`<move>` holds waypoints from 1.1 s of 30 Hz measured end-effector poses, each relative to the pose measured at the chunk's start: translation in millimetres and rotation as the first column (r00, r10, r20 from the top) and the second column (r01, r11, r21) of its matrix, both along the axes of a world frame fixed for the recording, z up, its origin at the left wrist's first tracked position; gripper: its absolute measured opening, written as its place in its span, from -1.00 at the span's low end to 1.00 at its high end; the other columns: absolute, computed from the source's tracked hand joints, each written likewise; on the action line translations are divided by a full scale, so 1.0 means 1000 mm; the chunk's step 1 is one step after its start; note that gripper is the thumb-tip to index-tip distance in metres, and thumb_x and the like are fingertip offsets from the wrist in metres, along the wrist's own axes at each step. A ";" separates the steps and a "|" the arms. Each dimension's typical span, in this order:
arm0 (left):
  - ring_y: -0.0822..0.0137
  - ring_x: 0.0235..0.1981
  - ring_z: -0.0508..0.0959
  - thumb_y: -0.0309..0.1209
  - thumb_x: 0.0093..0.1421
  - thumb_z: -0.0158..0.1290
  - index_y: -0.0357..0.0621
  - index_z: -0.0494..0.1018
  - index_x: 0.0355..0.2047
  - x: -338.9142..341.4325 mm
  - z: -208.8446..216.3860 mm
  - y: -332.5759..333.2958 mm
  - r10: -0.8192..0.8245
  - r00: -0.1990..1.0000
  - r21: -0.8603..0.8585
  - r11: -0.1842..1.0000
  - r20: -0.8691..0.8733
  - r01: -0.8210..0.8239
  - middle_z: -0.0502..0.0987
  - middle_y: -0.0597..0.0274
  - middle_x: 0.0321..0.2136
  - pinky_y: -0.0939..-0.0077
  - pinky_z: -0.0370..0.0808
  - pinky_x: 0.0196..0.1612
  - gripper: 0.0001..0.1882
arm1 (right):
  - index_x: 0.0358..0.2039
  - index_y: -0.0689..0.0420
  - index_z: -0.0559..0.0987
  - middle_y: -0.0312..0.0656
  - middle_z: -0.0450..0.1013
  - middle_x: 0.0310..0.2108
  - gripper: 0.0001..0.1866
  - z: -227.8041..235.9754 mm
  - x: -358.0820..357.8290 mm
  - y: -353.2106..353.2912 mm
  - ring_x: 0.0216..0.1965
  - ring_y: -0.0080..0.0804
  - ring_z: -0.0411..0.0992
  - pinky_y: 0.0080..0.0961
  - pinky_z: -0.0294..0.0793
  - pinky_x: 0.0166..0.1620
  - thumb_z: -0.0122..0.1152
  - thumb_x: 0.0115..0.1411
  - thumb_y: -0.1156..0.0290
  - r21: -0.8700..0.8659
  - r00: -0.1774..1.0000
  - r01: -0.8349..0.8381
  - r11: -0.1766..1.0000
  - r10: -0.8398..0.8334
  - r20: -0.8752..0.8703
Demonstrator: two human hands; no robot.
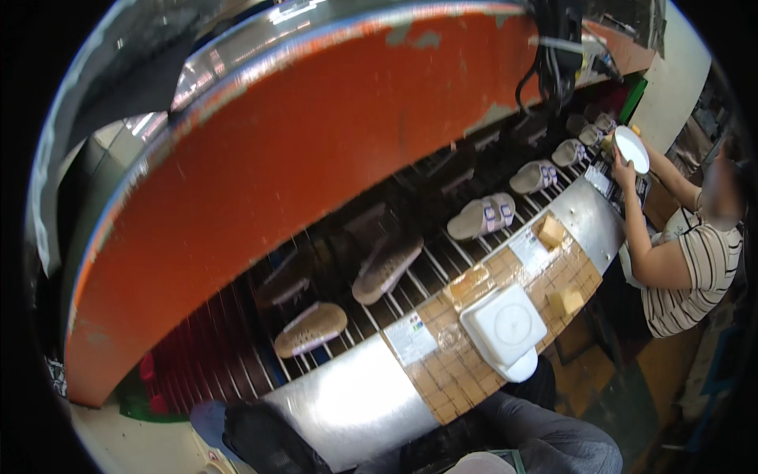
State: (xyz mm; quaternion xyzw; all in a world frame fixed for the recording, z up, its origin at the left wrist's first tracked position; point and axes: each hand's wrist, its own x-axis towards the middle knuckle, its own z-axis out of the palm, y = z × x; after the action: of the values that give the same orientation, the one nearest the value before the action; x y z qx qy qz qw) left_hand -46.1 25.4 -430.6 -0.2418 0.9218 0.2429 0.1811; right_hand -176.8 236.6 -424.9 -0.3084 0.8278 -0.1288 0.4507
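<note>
Neither of my hands shows in the head view. In front of me, sandals lie on a conveyor of thin metal rods. The nearest one is a brown-soled sandal (312, 329); another sole (387, 271) lies tilted beyond it. Further along are a white sandal with purple straps (482, 216) and a similar one (534, 177), with several more toward the far right end. A white lidded plastic container (505, 325) stands on the brown-covered ledge beside the conveyor. At the far right, a co-worker (679, 245) in a striped top holds a white oval dish (632, 150).
A large orange metal hood (316, 150) with chipped paint curves over the conveyor. Yellowish foam blocks (550, 231) lie on the ledge (434, 387). Bare metal (339, 407) edges the near side. My grey-trousered leg (545, 434) is below, and a black item (268, 442) sits lower left.
</note>
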 end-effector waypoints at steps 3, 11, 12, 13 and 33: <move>0.10 0.09 0.39 0.06 0.21 -0.11 -0.02 0.38 0.11 0.029 -0.002 0.001 0.005 1.000 -0.024 1.000 -0.013 -0.005 0.40 0.04 0.09 0.18 0.28 0.15 -0.42 | -0.26 0.02 0.60 -0.02 0.53 -0.35 -0.73 0.002 -0.001 -0.002 -0.23 0.00 0.50 -0.17 0.36 0.02 0.11 0.06 0.20 -0.018 0.998 -0.036 0.999 0.035 -0.048; 0.10 0.12 0.37 0.07 0.21 -0.11 -0.01 0.37 0.13 0.118 -0.001 -0.011 0.016 0.997 -0.067 0.998 0.079 -0.011 0.39 0.04 0.11 0.18 0.27 0.17 -0.41 | -0.26 0.06 0.57 -0.03 0.53 -0.40 -0.74 0.100 0.077 0.044 -0.28 0.00 0.51 -0.16 0.39 -0.04 0.12 0.09 0.22 -0.398 0.960 -0.121 0.909 0.006 -0.278; 0.09 0.12 0.37 0.07 0.21 -0.11 -0.01 0.37 0.13 0.127 0.002 -0.013 0.018 0.996 -0.075 0.997 0.092 -0.011 0.38 0.04 0.11 0.18 0.26 0.17 -0.41 | -0.26 0.08 0.56 -0.01 0.53 -0.40 -0.73 0.112 0.083 0.058 -0.28 0.00 0.51 -0.15 0.43 -0.09 0.12 0.10 0.20 -0.228 0.985 -0.133 0.964 0.104 -0.134; 0.09 0.12 0.37 0.07 0.21 -0.12 -0.01 0.36 0.13 0.136 0.007 -0.015 0.012 0.996 -0.084 0.996 0.094 -0.004 0.38 0.04 0.11 0.18 0.26 0.17 -0.40 | -0.26 0.09 0.56 0.01 0.53 -0.40 -0.71 0.120 0.087 0.070 -0.29 0.00 0.51 -0.14 0.46 -0.15 0.12 0.11 0.17 -0.157 0.982 -0.179 0.971 0.168 -0.082; 0.10 0.25 0.16 0.11 -0.03 0.25 -0.27 0.09 0.26 0.152 -0.006 -0.069 -0.033 0.889 0.604 0.745 0.456 -0.282 0.17 -0.05 0.23 0.29 0.12 0.26 0.03 | -0.10 -0.01 0.54 -0.01 0.41 0.04 -0.62 -0.041 0.035 0.100 0.06 0.14 0.32 -0.05 0.27 0.09 -0.13 0.21 0.14 0.162 0.660 0.740 0.653 -0.751 0.018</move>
State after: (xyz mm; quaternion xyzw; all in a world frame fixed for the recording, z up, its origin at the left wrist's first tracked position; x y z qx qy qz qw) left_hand 105.6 -44.1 -436.3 -0.2737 0.6933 0.5011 0.4397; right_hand -142.3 336.3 -465.5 0.0967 0.8687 -0.2565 0.4125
